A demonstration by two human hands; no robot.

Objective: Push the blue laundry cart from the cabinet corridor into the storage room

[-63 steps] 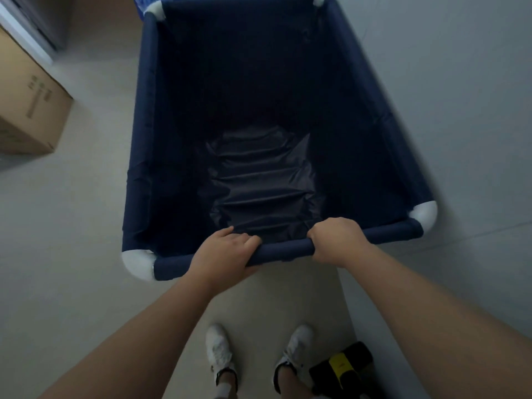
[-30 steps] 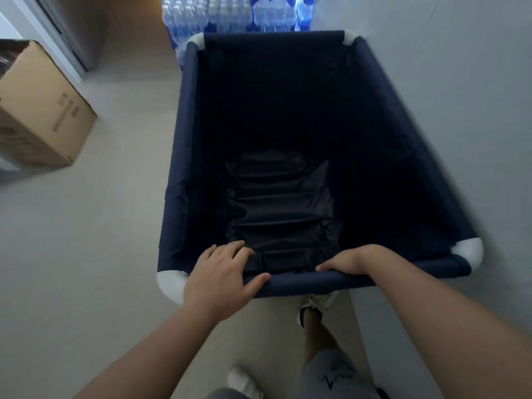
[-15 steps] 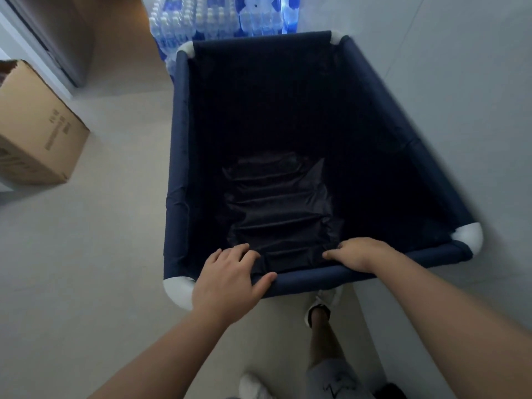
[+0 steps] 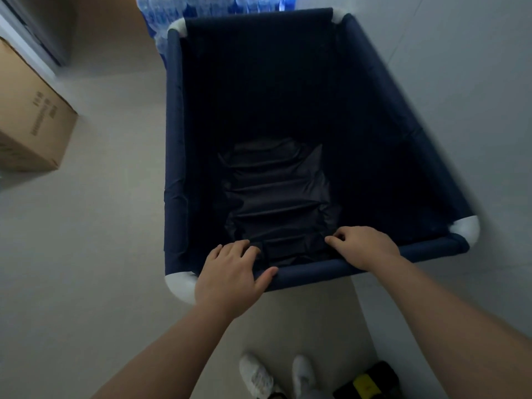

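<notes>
The blue laundry cart point(image 4: 174, 145) fills the middle of the head view: dark navy fabric walls, white corner joints, and nothing inside but a wrinkled dark liner at the bottom. My left hand point(image 4: 230, 276) lies over the near rail beside the left white corner, fingers spread across the top. On the same rail, further right, my right hand point(image 4: 364, 249) rests with its fingers curled over the inner edge. The cart's right side runs close along a pale wall point(image 4: 460, 82).
Packs of water bottles point(image 4: 201, 7) stand right beyond the cart's far rim. A cardboard box point(image 4: 31, 122) sits on the floor at the left, with a dark door frame point(image 4: 31, 30) behind it. A black and yellow object point(image 4: 368, 383) lies by my shoes.
The cart has rolled forward until its far rim is near the water bottles. My hands went from gripping the rail to resting on top of it. My feet have come together.
</notes>
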